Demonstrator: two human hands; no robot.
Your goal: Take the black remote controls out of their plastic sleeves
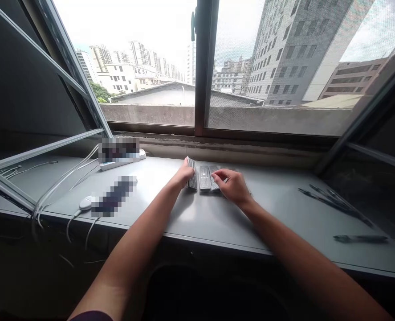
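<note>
While left hand [184, 173] is clamped on a grey packet [192, 180], right hand [232, 183] is just right of that grip, thumb and finger close together (can't tell if they hold anything). Wrapped block [204, 179] lies between both hands, on the grey table [204, 223].
</note>
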